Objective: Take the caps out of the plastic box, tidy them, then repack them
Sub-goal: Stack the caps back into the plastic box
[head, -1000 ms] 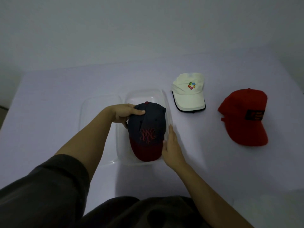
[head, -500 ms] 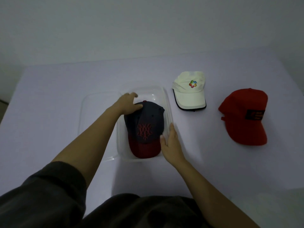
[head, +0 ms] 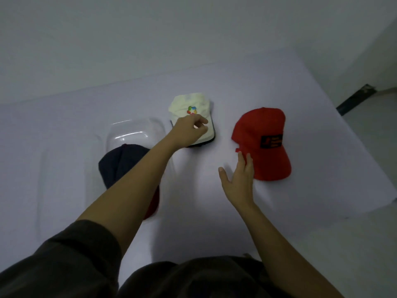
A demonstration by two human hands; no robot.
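Moving on to the white cap [head: 189, 104], with the navy cap [head: 122, 162] left lying in the box [head: 133, 132].
Off the navy cap now, the left hand [head: 189, 131] pinches the white one beside the box; the right hand [head: 238, 179], fingers straight, has swung to the red cap [head: 264, 143]. One packed, two to go.

pale table [head: 300, 117] with clear plastic box [head: 137, 131], white cap [head: 184, 104], red cap [head: 264, 125]
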